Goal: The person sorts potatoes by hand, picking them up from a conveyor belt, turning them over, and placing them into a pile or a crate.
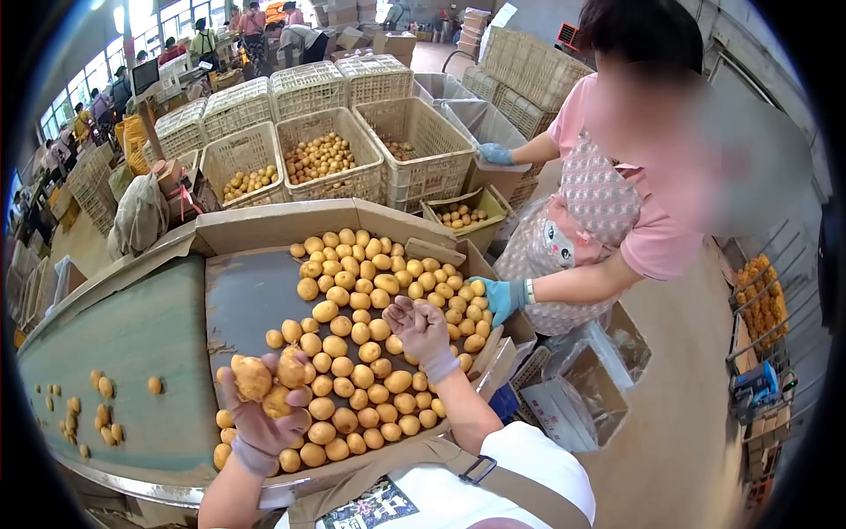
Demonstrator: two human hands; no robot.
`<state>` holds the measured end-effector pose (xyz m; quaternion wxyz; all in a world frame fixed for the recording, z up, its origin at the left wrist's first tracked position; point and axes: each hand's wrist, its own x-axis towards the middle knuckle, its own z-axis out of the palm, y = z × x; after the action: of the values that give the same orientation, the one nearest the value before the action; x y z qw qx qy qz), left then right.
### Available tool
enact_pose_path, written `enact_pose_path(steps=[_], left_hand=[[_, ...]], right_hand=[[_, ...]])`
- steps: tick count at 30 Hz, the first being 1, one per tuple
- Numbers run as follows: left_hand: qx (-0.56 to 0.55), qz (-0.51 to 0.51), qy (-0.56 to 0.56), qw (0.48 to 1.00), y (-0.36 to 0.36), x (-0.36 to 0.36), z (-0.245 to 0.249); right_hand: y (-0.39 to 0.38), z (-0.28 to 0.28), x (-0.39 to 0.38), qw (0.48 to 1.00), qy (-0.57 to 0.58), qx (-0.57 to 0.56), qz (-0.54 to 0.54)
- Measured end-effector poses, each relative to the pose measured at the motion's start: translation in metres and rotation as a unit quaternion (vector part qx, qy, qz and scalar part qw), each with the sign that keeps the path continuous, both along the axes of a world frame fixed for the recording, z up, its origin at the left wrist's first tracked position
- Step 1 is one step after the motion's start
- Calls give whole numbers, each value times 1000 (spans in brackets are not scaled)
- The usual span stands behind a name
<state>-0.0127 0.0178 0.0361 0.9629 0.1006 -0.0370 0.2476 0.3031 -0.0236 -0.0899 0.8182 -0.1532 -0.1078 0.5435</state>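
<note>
Many round yellow potatoes (363, 376) lie spread over a grey sorting surface (242, 304) with cardboard edges. My left hand (263, 423), in a pale mauve glove, is raised over the lower left of the pile, palm up, its fingers curled round several larger potatoes (252, 377). Over the middle right of the pile is my right hand (423, 333), gloved alike, its fingers partly bent and apart, with nothing visible in it. Potatoes lie below and around it.
A green conveyor belt (115, 353) with scattered potatoes is at left. Crates (330, 159) stand behind. At right a co-worker in a pink shirt has a blue-gloved hand (500, 300) at the pile's edge. An open box (573, 414) sits lower right.
</note>
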Motion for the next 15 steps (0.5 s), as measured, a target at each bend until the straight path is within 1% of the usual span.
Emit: enact_pose_path(steps=[1, 3, 4, 5, 7, 9, 10, 11, 12, 13, 14, 15], left_hand=[[26, 25, 2, 999, 4, -6, 2], [62, 76, 1, 995, 6, -17, 12], [72, 101, -7, 992, 2, -23, 28], [74, 116, -38, 990, 1, -38, 30], [139, 179, -45, 973, -9, -75, 33], [192, 260, 20, 946, -27, -128, 36], [213, 291, 29, 932, -36, -149, 37], [232, 322, 45, 917, -49, -173, 40], [217, 365, 75, 902, -65, -200, 39], [187, 408, 76, 890, -80, -224, 33], [168, 456, 89, 870, -96, -242, 27], [153, 495, 90, 850, -104, -256, 18]], right_hand=[[-5, 7, -4, 1000, -14, 24, 1], [-26, 31, -18, 990, -138, 4, -6], [-36, 36, -25, 980, -196, -6, -8], [-40, 15, -27, 956, -287, -58, -14], [-70, 14, -28, 907, -386, -155, 66], [-98, 32, -36, 871, -423, -214, 130], [-106, 13, -33, 852, -490, -181, 30], [-112, 2, -19, 923, -345, -170, -3], [-119, -9, -5, 974, -175, -137, -50], [-126, -19, 9, 990, -27, -95, -106], [-127, -17, 26, 977, 165, 132, -23], [-129, -31, 50, 985, 143, 69, -72]])
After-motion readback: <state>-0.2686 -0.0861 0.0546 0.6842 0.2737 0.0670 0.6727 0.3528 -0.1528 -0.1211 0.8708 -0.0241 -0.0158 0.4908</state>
